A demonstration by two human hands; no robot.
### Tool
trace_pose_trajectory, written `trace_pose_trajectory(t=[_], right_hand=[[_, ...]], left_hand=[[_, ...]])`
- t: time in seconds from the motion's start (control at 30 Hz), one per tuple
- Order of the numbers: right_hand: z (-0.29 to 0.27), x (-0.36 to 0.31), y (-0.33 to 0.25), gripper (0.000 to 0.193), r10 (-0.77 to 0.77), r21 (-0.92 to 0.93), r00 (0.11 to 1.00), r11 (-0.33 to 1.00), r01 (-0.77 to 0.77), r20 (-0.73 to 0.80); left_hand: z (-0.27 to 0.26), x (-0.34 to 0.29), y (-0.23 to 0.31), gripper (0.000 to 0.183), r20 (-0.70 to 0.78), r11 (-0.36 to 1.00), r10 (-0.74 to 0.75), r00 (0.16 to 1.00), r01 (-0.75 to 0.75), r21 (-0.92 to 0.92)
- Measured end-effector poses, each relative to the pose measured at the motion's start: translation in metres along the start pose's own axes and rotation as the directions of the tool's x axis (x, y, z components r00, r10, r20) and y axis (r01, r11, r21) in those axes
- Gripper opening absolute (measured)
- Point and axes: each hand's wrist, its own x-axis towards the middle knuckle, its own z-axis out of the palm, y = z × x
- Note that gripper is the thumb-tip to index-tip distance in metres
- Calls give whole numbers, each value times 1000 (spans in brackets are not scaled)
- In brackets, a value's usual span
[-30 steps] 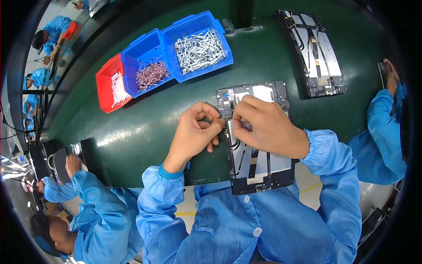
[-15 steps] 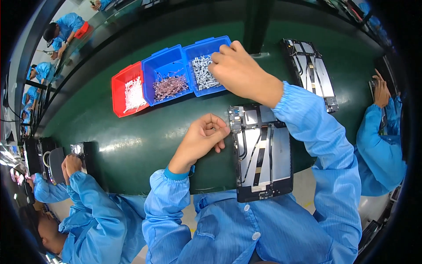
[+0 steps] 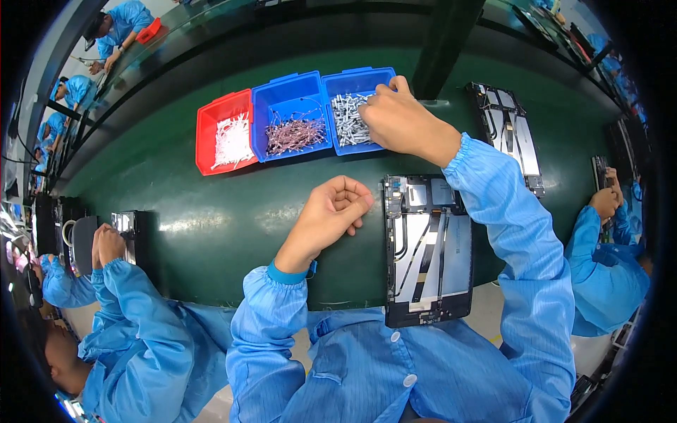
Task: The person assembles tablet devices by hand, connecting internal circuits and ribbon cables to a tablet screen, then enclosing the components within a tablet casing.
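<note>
Our workbench (image 3: 204,240) is green, and an opened tablet (image 3: 429,250) lies on it face-up with dark ribbon cables across pale panels, its lower end jutting past the near edge. Our left hand (image 3: 326,218) hovers just beside the tablet's far left corner, fingers curled and thumb tip against the forefinger; whether anything is pinched there we cannot tell. Our right hand (image 3: 400,118) is well apart from it, bent over the right-hand blue bin (image 3: 345,84) of small silvery parts (image 3: 349,118) toward the far edge; its fingertips are hidden, so we cannot tell if they grip one. Left of that bin, in a row, stand another blue bin (image 3: 285,102) with tangled pinkish wires (image 3: 296,134) and a red bin (image 3: 224,108) with white strips (image 3: 233,141). A second opened tablet (image 3: 523,144) lies farther right. Co-workers' hands handle dark devices near the bench's left and right ends.
</note>
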Motion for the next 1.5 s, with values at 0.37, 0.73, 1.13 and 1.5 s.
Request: trace_pose_trajectory(t=[0.37, 0.73, 1.13, 1.5], right_hand=[[-40, -53, -32, 11, 415, 955, 903, 205, -215, 114], [-35, -105, -52, 10, 307, 931, 889, 25, -364, 340], [-38, -106, -54, 10, 305, 954, 917, 71, -291, 257], [-38, -118, -49, 5, 604, 995, 795, -35, 93, -54]], left_hand=[[14, -3, 4, 19, -180, 967, 233, 956, -247, -57], [21, -7, -5, 14, -151, 948, 306, 940, -316, -48], [19, -8, 1, 13, -94, 969, 238, 967, -244, -49], [-40, -4, 16, 11, -634, 713, 696, 336, -422, 559]])
